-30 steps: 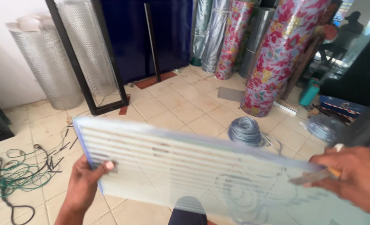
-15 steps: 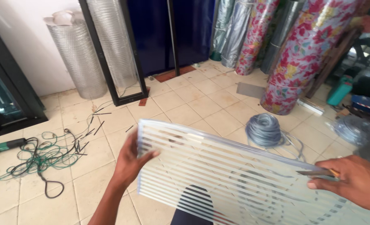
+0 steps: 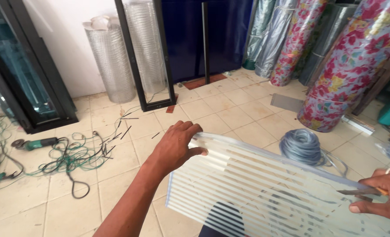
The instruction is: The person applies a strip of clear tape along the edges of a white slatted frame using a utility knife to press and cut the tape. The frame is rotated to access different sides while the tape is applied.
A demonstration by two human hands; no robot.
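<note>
A striped frosted glass sheet (image 3: 265,193) is held flat in front of me, above the tiled floor. My left hand (image 3: 175,147) grips its far left corner, fingers curled over the edge. My right hand (image 3: 381,195) rests on the sheet's right side and holds a thin metal blade-like tool (image 3: 357,192) with an orange handle, its tip lying on the glass.
A coil of grey hose (image 3: 302,147) lies on the floor behind the sheet. Flowered rolls (image 3: 344,74) stand at the right, wire mesh rolls (image 3: 111,57) and black-framed glass panels (image 3: 144,57) at the back. Tangled green cables (image 3: 67,160) and grinders (image 3: 32,143) lie at the left.
My view has swung left and down, bringing the cables and grinders into sight. My left hand has moved along the sheet's far corner and closed over it. The right hand stays on the sheet.
</note>
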